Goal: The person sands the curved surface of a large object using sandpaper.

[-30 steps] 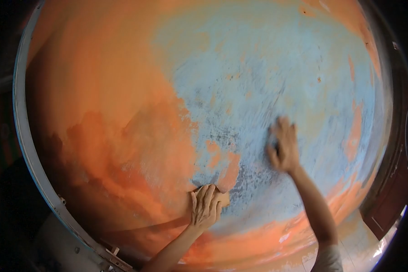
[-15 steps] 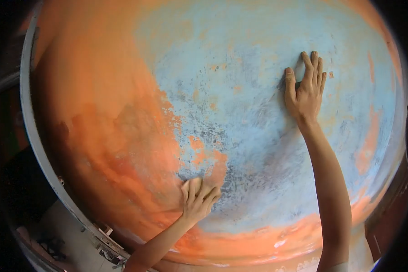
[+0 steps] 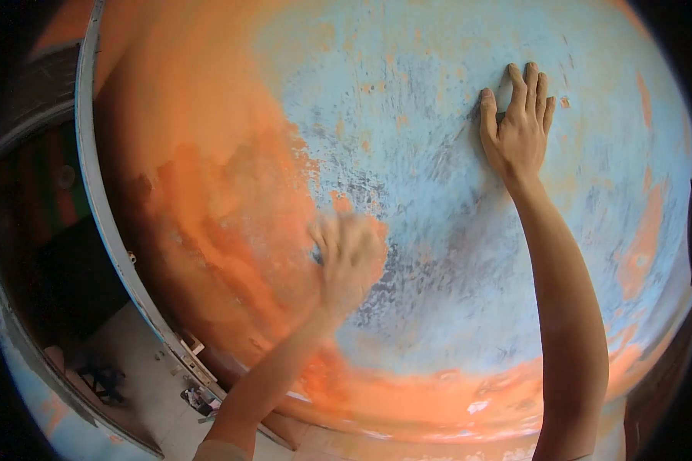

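Observation:
A large, curved painted surface fills most of the view, worn light blue in the middle and orange to the left and along the bottom. My right hand lies against the upper right of the blue area, its fingers spread. A small dark patch shows between the thumb and forefinger; I cannot tell whether it is shadow or an object. My left hand is at the ragged border of orange and blue, lower and to the left. Motion smears its fingers, and whatever may be under them is hidden.
A grey curved metal edge runs down the left side of the painted surface. Beyond it are a dark opening and a pale floor. Small items lie near the edge's lower end.
My left hand has moved up across the orange and blue border and is now blurred. My right hand stays spread at nearly the same spot. The view has shifted slightly, showing more on the left.

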A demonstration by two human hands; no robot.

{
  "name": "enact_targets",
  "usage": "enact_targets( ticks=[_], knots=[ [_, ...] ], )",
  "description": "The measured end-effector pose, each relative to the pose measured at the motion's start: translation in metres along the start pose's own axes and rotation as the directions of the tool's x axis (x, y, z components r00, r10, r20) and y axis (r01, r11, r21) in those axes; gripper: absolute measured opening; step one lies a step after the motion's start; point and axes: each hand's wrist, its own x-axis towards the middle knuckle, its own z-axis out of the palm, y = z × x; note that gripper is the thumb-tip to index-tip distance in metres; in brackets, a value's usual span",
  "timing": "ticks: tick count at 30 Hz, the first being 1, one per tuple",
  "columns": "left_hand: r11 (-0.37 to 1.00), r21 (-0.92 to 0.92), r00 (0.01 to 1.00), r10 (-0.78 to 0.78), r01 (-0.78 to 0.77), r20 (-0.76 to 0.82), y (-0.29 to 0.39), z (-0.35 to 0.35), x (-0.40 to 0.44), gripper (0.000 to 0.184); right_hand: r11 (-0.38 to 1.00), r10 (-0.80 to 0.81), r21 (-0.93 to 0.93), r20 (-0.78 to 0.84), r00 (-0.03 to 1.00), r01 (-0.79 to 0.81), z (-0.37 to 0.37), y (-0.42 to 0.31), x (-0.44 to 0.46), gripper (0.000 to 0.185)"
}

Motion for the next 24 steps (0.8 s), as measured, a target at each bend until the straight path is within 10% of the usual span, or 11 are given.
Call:
enact_targets(
  ticks=[6,10,13,17,19,21,24],
  knots=[
    [0.980,0.126,0.977,0.131,-0.153,0.167,-0.021,0.017,-0.042,0.037,1.000,-0.022,-0.022,-0.044,0.999,0.021,0.004,0.003,0.001,0.055],
    [0.985,0.157,0.938,-0.010,0.069,-0.346,-0.045,-0.034,0.095,0.040,1.000,-0.022,-0.013,-0.040,0.999,0.022,0.001,0.000,0.000,0.055],
    [0.994,-0.016,0.930,-0.108,0.110,-0.351,-0.044,-0.031,0.106,0.050,0.999,-0.032,-0.001,-0.032,0.999,0.032,0.002,0.002,-0.002,0.055],
    [0.907,0.420,0.986,0.103,-0.040,-0.128,0.006,0.025,-0.003,0.031,1.000,-0.013,-0.011,-0.023,1.000,0.013,0.004,0.004,-0.004,0.055],
    [0.970,-0.085,0.973,0.229,-0.229,-0.014,0.025,0.019,-0.058,0.032,1.000,0.012,-0.004,-0.011,1.000,-0.012,0.004,0.003,-0.004,0.054],
    [0.962,-0.123,0.953,0.261,-0.244,0.151,-0.002,0.017,-0.055,0.036,1.000,-0.008,-0.016,-0.037,0.999,0.007,0.008,0.004,-0.004,0.055],
    [0.936,0.345,0.998,0.066,-0.066,0.013,-0.042,0.010,0.007,0.055,0.999,-0.033,-0.023,-0.066,0.997,0.032,0.008,0.006,-0.002,0.055]
  ],
)
